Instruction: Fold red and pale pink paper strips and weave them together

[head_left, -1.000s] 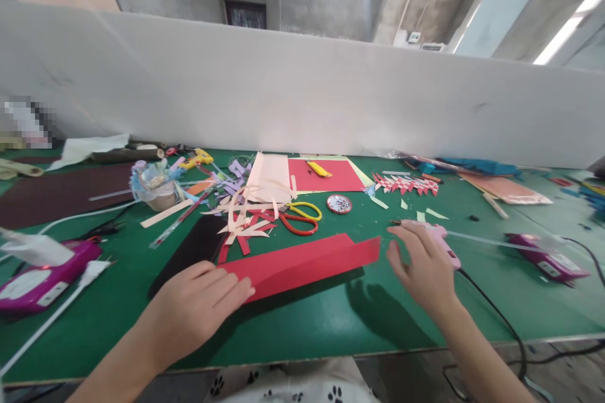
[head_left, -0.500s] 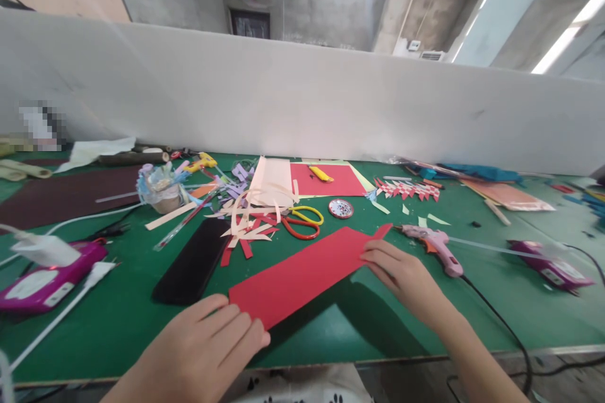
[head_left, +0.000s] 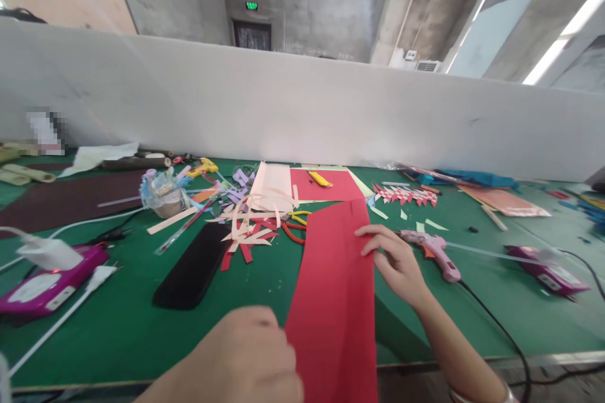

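Note:
A sheet of red paper (head_left: 331,302) is held up lengthwise, its near end running off the bottom of the picture. Faint creases run along its length. At its far right edge my right hand (head_left: 394,258) grips it, fingertips on the front and thumb behind. My left hand (head_left: 250,352), slightly blurred, is curled closed at the paper's lower left edge; its fingertips are hidden. Behind the paper, orange-and-yellow scissors (head_left: 293,233) are partly covered. A pink glue gun (head_left: 437,249) lies just right of my right hand.
A black phone-like slab (head_left: 191,267) and paper strips (head_left: 250,233) lie left of the sheet. Farther back are a yellow cutter (head_left: 320,179) on red paper and a woven red-and-white strip (head_left: 406,195). Purple power strips (head_left: 51,283) with cables sit at both sides. A white partition (head_left: 302,107) stands behind.
The red paper has turned from a slanting, sideways position to nearly lengthwise, with its near end lower. My left hand moved right and down with it; my right hand shifted slightly along its edge.

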A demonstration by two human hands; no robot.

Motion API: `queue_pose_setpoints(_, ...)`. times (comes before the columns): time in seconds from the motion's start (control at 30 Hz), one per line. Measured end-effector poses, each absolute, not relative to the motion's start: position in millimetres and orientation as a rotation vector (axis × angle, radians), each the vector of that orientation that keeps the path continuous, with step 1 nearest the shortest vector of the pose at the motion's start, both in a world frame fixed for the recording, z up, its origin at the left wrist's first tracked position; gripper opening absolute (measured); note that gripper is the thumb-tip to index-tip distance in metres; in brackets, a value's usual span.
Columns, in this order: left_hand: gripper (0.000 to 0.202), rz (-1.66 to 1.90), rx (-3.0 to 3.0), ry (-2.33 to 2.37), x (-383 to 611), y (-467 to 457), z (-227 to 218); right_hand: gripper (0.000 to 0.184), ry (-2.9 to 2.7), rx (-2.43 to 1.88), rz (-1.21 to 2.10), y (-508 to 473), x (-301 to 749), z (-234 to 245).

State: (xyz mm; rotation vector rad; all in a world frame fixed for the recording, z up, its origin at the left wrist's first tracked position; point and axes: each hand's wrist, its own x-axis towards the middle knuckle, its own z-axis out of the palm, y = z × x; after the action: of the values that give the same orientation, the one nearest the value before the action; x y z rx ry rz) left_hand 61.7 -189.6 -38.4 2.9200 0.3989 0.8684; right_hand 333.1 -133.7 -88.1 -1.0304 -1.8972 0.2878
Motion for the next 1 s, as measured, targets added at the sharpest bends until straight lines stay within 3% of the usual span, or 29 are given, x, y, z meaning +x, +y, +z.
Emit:
queue_pose_setpoints(0.13, 0.018, 0.756, 2.645, 0.956, 68, -146, -49, 0.023, -1.841, -0.904, 0.548, -126, 320, -92)
queue_pose_setpoints(0.27, 0.049, 0.958, 2.433, 1.358, 74, -88, -79, 0.028, -1.806, -0.856, 0.733, -112, 304, -94)
queue_pose_setpoints(0.37, 0.056, 0.970, 2.360, 1.597, 80, -57, -93, 0.030, -1.773, -0.814, 0.816, -96, 296, -97)
queue_pose_setpoints(0.53, 0.034, 0.880, 2.234, 1.492, 93, -39, -96, 0.028, -1.773, -0.751, 0.952, -76, 289, -110)
queue_pose_setpoints(0.67, 0.025, 0.941, 2.147, 1.384, 97, -39, -105, 0.011, -1.884, -0.925, 0.821, -77, 282, -124)
queue_pose_setpoints(0.7, 0.024, 0.936, 2.141, 1.374, 97, -39, -108, 0.009, -1.919, -0.985, 0.762, -78, 281, -127)
queue_pose_setpoints(0.83, 0.023, 0.906, 2.095, 1.299, 97, -42, -112, 0.028, -1.983, -1.160, 0.644, -81, 277, -137)
queue_pose_setpoints(1.0, 0.026, 0.847, 2.090, 1.238, 99, -45, -112, 0.016, -1.914, -1.271, 0.704, -80, 280, -143)
